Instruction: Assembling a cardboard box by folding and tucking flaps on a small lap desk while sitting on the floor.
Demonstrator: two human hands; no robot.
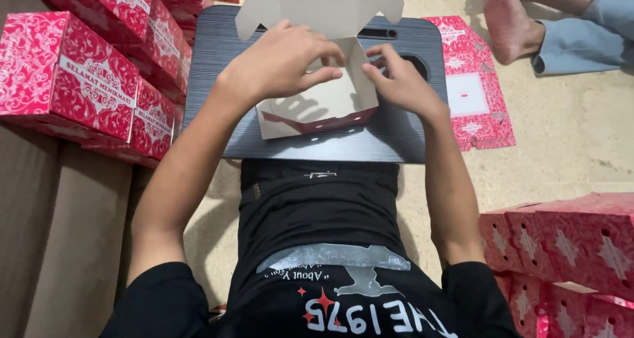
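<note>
A half-folded cardboard box [317,110], grey-white inside and red patterned outside, rests on a small dark lap table [403,140]. Its lid flaps [317,4] stand open at the far side. My left hand [277,60] grips the box's left wall from above, fingers curled over the edge. My right hand [399,80] pinches the right wall, fingertips pressing the side flap inward. Both forearms reach forward from my black shirt.
Stacks of finished red patterned boxes [79,74] stand at the left and more [568,252] at the lower right. Flat unfolded red box blanks [472,87] lie on the floor right of the table. Another person's bare foot and blue trouser leg [528,21] rest at top right.
</note>
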